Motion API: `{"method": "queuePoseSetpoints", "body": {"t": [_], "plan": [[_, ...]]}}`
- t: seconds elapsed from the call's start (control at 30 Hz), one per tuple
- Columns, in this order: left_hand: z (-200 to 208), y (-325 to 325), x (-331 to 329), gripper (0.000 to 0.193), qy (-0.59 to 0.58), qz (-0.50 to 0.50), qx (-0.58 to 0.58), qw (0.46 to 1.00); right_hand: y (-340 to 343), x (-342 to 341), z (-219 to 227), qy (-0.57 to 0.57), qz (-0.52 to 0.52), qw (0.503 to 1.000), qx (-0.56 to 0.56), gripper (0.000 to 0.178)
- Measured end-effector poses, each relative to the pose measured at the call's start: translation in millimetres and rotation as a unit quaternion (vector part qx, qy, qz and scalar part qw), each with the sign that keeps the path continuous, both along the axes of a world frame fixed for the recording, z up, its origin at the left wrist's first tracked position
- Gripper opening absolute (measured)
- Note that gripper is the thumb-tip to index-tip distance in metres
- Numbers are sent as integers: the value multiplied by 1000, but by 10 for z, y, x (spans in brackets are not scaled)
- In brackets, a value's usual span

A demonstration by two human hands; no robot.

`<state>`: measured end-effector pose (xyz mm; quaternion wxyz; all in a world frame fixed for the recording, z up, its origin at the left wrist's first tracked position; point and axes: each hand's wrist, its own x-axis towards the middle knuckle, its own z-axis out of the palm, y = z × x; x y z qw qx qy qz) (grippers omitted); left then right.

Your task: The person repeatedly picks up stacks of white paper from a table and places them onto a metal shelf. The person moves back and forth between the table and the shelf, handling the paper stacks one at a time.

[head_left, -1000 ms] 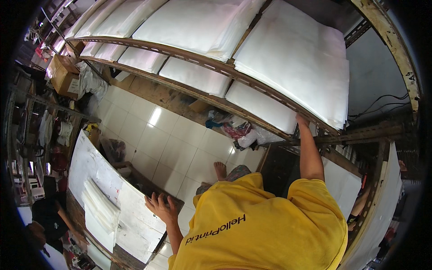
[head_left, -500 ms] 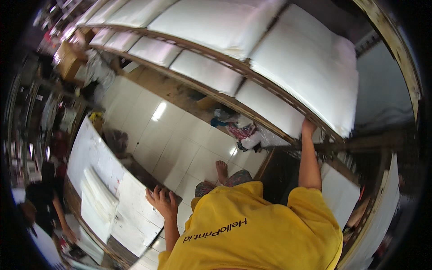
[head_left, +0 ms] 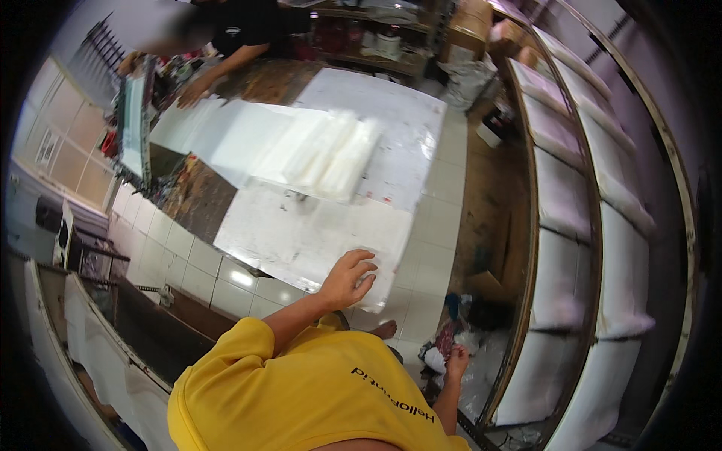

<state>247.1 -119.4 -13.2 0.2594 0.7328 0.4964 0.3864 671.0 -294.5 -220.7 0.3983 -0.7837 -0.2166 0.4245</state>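
Note:
My left hand (head_left: 347, 279) is over the near corner of a white-topped table (head_left: 323, 233), fingers apart and holding nothing. Whether the fingertips touch the surface I cannot tell. Farther along the table lies a pile of thin white sheets (head_left: 323, 154), partly smeared by motion. My right hand (head_left: 456, 363) hangs low beside my body, its fingers curled in, with nothing visible in them. Near it are crumpled clear plastic and cloth (head_left: 481, 376) at the foot of a rack.
A rack (head_left: 526, 180) with stacked white sheets (head_left: 560, 188) runs along the right. Across the table a co-worker in black rests a hand (head_left: 197, 92) near a framed screen (head_left: 134, 128). Cardboard boxes (head_left: 470, 30) stand at the far right. More white sheets (head_left: 98, 338) lie lower left.
The view has swung left, bringing the table in front of me. My right hand has come away from the rack and dropped to my side. My left hand is still at the table's edge.

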Motion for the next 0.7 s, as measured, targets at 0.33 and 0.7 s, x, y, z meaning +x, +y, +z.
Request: {"method": "queuePoseSetpoints", "body": {"t": [0.33, 0.7], "plan": [[51, 736, -2529, 35, 230, 309, 103, 917, 845, -1509, 312, 42, -134, 971, 192, 13], [115, 906, -2919, 6, 128, 220, 92, 963, 1336, -2558, 2091, 14, -185, 936, 299, 12]]}}
